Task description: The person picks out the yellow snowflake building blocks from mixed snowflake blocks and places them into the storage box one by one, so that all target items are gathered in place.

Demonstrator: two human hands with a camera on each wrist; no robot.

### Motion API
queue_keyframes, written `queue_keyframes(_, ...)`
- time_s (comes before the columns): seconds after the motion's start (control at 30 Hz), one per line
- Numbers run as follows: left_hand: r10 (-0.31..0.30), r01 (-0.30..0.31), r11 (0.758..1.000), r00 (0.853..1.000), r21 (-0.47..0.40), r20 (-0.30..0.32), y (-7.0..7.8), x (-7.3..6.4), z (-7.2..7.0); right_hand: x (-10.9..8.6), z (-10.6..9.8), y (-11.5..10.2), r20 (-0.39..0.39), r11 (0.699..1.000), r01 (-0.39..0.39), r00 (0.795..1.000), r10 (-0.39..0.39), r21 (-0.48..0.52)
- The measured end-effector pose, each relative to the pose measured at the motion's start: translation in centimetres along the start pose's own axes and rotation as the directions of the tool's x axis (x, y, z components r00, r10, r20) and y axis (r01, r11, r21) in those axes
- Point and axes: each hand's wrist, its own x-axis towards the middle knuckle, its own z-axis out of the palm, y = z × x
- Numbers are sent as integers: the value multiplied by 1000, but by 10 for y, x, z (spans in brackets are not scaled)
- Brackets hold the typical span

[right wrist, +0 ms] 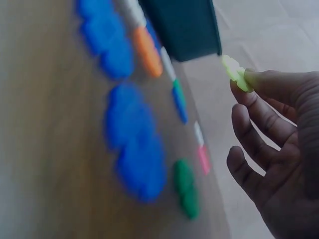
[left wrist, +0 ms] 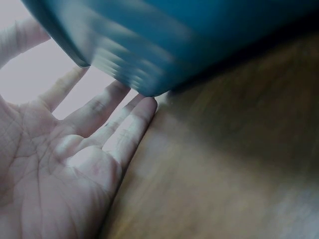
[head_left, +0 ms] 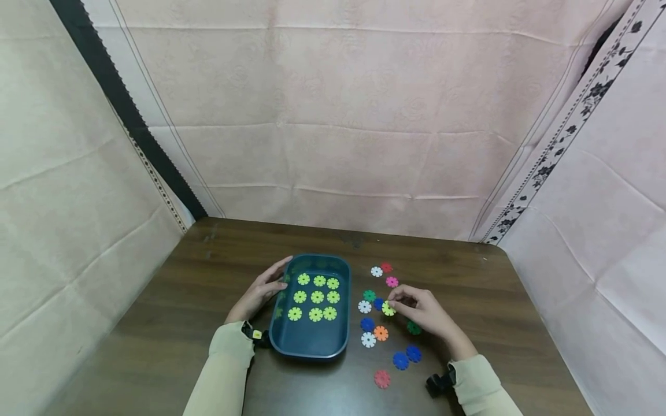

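A dark teal rectangular tray (head_left: 309,342) sits on the table. Inside it lie yellow-green notched plastic discs (head_left: 317,297) in three rows of three. My left hand (head_left: 260,293) rests against the tray's left side, its thumb at the rim. In the left wrist view its fairly straight fingers (left wrist: 130,130) touch the outer wall. To the right of the tray, my right hand (head_left: 424,312) pinches a yellow-green disc (head_left: 388,308) between thumb and index finger. The right wrist view shows this disc (right wrist: 236,73) at the fingertips, the other fingers loosely bent.
Loose discs lie right of the tray: white (head_left: 368,340), orange (head_left: 381,333), pink (head_left: 392,281), several blue (head_left: 400,361), green (head_left: 413,327) and red (head_left: 382,379). Pale cloth (head_left: 354,115) hangs behind the brown table (head_left: 156,346) and on both sides.
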Motion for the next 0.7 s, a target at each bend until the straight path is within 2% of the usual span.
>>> queue_keyframes(0.2,18,-18,1000,1000,1,9,-1,1,-1,28,12,-29,81,997,72,994,-76,41)
queue_keyframes(0.37,18,-18,1000,1000,-1,3,-1,3,-1,58,33,-58,178,983,185,967,-185,15)
queue_keyframes(0.5,6,-6,1000,1000,5,-2,-3,3,-1,79,59,-77,278,971,237,931,-237,35)
queue_keyframes(0.6,2,-2,1000,1000,5,-1,-3,2,-2,93,80,-83,369,963,268,891,-264,44)
queue_keyframes(0.7,-5,5,1000,1000,14,3,-2,1,-1,105,100,-84,462,960,277,849,-257,24)
